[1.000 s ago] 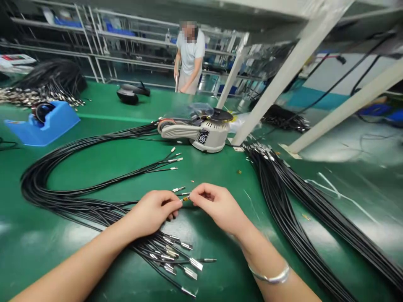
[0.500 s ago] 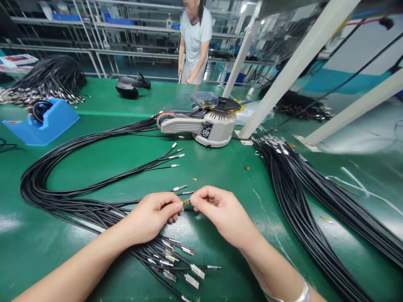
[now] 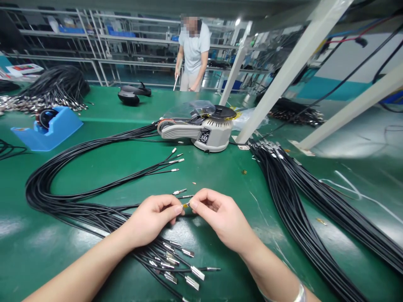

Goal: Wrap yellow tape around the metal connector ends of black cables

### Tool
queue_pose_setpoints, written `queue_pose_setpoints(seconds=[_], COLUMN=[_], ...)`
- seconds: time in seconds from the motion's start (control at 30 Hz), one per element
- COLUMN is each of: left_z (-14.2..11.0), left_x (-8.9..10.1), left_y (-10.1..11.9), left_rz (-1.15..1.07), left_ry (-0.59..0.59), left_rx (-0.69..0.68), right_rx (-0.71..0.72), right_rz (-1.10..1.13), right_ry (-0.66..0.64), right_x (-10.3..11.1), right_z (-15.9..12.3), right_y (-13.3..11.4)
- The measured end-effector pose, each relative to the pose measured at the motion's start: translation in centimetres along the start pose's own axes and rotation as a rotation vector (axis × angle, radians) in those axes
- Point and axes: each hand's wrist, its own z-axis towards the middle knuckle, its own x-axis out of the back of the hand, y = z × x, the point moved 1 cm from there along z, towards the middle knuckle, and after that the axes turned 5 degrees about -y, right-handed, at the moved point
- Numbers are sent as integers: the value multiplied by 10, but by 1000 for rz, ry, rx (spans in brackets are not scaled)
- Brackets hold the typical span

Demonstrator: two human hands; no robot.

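Observation:
Between my two hands, a short length of a cable end wrapped in yellow tape (image 3: 186,205) shows. My left hand (image 3: 157,216) pinches it from the left with thumb and forefinger. From the right, my right hand (image 3: 217,212) grips the same piece in a fingertip pinch, the tip hidden by the fingers. Under my left wrist runs a bundle of black cables (image 3: 94,212), looping round on the left. Several metal connector ends (image 3: 197,272) of these cables fan out in front of my left forearm. A few more ends (image 3: 176,161) lie beyond my hands.
A grey tape dispenser machine (image 3: 214,136) stands beyond my hands. At left are a blue tape holder (image 3: 59,128) and a heap of cables (image 3: 63,86). Two cable bundles (image 3: 292,197) lie at right near white posts (image 3: 283,88). A person (image 3: 193,54) stands across the table.
The view has tilted up slightly, so things sit lower in the picture. My hands keep their pinch on the taped cable end. The person across the table has shifted a little.

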Motion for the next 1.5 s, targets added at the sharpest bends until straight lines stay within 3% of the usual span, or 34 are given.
queue_pose_setpoints(seconds=[0.37, 0.57, 0.7, 0.8, 1.07, 1.5], left_z=[1, 1, 1, 1, -2, -2], left_x=[-6, -5, -3, -1, -2, -8], left_y=[1, 2, -1, -2, 3, 1], left_rz=[11, 217, 115, 38, 166, 270], left_ry=[50, 186, 109, 48, 53, 86], left_rx=[23, -158, -91, -27, 12, -98], right_rx=[-51, -77, 13, -2, -54, -55], right_rz=[3, 15, -76, -57, -83, -54], right_ry=[27, 22, 23, 6, 4, -42], right_x=[-2, -2, -3, -3, 4, -2], right_z=[-1, -3, -4, -4, 1, -1], right_y=[1, 1, 0, -2, -3, 0])
